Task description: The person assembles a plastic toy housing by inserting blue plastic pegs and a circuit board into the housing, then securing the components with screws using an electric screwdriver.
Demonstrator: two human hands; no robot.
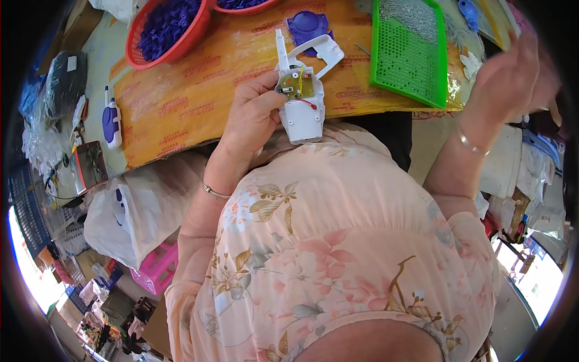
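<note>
At the far left, a purple-and-white toy handset [112,122] is lying on the orange-covered desk [181,114]. Farther back, a red basket [134,53] is holding a heap of purple plastic pieces [172,27], which a bump could be spilling. Next, the left hand [256,111] is pinching the side of an opened white handset shell [303,123], whose lower end is jutting past the desk's near edge toward the lap; if that one-sided grip were slackening, the shell could be falling. Inside, the circuit board [292,88] is sitting exposed, with a yellow wire [301,78] and a red wire [309,104] crossing openly, so a slipping thumb could be straining a joint. Behind, a white open frame [333,55] is sticking out and could be snagging. Rightward, a green perforated tray [443,72] is carrying small metal pieces [416,18], which a knock could be scattering. Beyond it, the right hand [508,75] is hovering, blurred, its fingers seemingly extended; whether it is holding anything, I cannot tell.
</note>
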